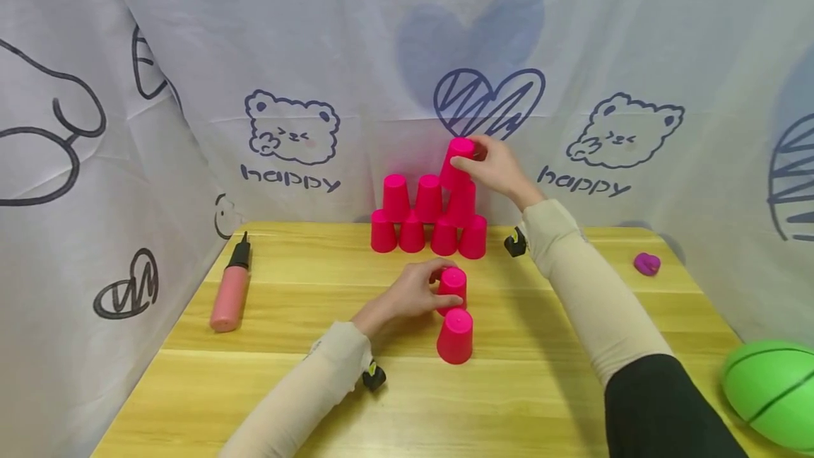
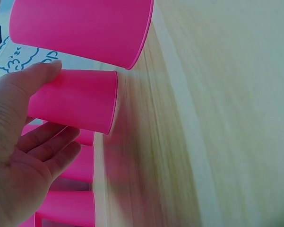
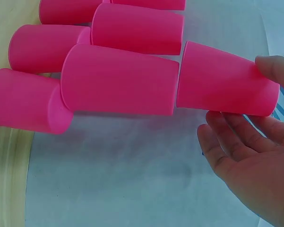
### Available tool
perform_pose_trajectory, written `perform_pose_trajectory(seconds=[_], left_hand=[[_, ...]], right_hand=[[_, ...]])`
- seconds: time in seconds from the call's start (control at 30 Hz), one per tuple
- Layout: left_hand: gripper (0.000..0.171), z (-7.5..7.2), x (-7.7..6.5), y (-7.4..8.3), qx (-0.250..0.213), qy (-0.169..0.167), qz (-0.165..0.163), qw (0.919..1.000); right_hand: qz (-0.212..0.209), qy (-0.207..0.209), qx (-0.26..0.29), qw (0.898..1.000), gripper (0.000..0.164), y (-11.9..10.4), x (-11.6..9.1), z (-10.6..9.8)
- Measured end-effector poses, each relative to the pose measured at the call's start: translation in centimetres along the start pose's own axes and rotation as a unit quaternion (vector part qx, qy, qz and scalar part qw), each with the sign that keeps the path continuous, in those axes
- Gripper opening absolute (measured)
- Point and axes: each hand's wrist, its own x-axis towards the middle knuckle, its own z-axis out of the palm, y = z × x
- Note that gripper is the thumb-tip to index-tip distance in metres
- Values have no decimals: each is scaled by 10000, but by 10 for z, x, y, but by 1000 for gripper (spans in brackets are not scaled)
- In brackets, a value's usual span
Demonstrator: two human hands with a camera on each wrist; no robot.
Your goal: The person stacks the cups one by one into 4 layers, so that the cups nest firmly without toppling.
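My right hand (image 1: 499, 165) pinches an upside-down pink cup (image 3: 227, 82) between thumb and fingers. That cup is slightly tilted, its rim at the top of the right-hand cup (image 3: 120, 80) of the stack's upper row; whether they touch I cannot tell. Below, several upside-down pink cups (image 1: 412, 234) form the bottom row, with three cups (image 1: 396, 198) above them. Nearer me, my left hand (image 1: 416, 292) holds another upside-down cup (image 2: 75, 101) by its sides, low over the table. One more upturned cup (image 1: 454, 338) stands just in front of it.
On the wooden table (image 1: 305, 401), a pink hand pump (image 1: 231, 288) lies at the left. A small purple object (image 1: 647, 263) sits at the right, and a green ball (image 1: 772, 393) at the right front edge. A printed curtain (image 1: 381, 55) hangs right behind the stack.
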Motion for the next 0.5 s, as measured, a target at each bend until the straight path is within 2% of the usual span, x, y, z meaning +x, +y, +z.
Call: perform_pose_trajectory(seconds=[0.5], left_hand=[[60, 1, 0, 4, 19, -162, -135, 9998]], right_hand=[[65, -91, -219, 9997, 45, -2, 11, 5]])
